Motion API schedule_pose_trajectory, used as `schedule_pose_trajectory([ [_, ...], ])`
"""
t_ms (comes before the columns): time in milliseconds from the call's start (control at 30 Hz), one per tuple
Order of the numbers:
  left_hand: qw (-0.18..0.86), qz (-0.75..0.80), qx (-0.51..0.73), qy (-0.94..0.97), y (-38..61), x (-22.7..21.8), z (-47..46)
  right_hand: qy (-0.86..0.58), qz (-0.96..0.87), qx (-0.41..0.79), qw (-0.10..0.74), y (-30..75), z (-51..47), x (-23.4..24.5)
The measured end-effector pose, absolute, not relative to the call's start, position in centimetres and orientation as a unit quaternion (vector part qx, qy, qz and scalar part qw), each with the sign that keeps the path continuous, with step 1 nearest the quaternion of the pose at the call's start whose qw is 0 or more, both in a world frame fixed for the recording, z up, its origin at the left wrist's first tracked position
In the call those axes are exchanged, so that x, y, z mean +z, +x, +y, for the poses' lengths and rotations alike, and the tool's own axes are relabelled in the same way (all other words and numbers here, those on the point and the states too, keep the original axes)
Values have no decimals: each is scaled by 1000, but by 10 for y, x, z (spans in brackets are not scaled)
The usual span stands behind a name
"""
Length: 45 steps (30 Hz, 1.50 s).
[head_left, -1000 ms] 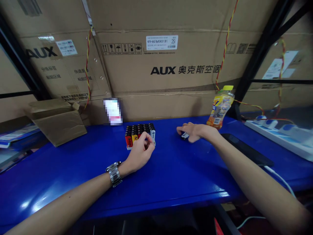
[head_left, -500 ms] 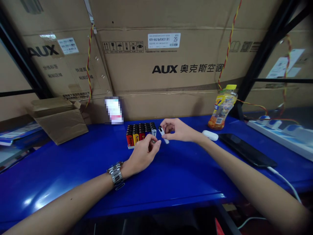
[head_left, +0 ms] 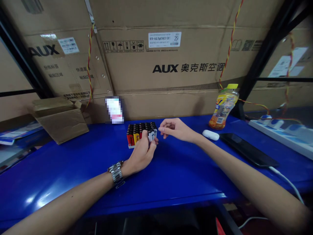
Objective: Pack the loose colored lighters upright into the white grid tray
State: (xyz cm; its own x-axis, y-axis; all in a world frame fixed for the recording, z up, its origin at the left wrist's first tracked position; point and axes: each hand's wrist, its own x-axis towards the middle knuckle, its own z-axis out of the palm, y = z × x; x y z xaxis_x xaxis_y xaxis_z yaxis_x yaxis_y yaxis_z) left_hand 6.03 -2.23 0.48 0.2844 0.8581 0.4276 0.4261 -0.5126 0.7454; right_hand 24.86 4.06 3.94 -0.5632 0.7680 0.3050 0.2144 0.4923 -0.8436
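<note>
A white lighter [head_left: 151, 135] with a dark top is upright in my left hand [head_left: 140, 153], gripped between thumb and fingers. It is right in front of a block of upright lighters [head_left: 137, 137], red, yellow and white ones among them, standing in a white tray [head_left: 131, 147]. My left hand hides part of the block's front. Just right of the block hovers my right hand [head_left: 176, 129], its fingers loosely curled and apart, with nothing visible in them.
At the back right stands a bottle with a yellow cap [head_left: 221, 107]. Near my right forearm lie a white case [head_left: 210, 135] and a black phone [head_left: 246, 148] on a cable. A power strip [head_left: 281, 137], an open carton [head_left: 61, 122] and a lit screen [head_left: 114, 110] are farther out.
The white lighter has passed from my right hand to my left and now stands upright in front of the block. My right hand has let it go and stays about where it was.
</note>
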Motion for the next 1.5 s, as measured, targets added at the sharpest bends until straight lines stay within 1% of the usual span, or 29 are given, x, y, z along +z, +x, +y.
schedule_pose_trajectory([
  [100,303,407,443,739,59,1,-19,-318,-802,378,334,250,43,35],
  [233,328,398,465,720,56,-1,-17,-321,-821,353,313,250,44,32],
  [367,351,379,484,707,56,3,-18,-321,-829,354,291,249,43,32],
  [500,371,415,508,657,56,3,-15,-325,-833,349,280,249,44,30],
  [733,290,499,471,667,55,2,-15,-324,-845,335,262,250,45,27],
  [900,281,512,452,675,57,7,-19,-322,-852,332,247,250,44,27],
  [1067,285,506,458,674,58,9,-20,-313,-855,335,242,250,43,27],
  [1233,285,494,453,685,59,10,-21,-299,-834,382,263,246,37,32],
  [1367,250,477,429,725,59,8,-20,-273,-813,430,281,241,31,35],
  [1500,220,476,394,755,59,8,-20,-262,-815,430,287,237,27,34],
])
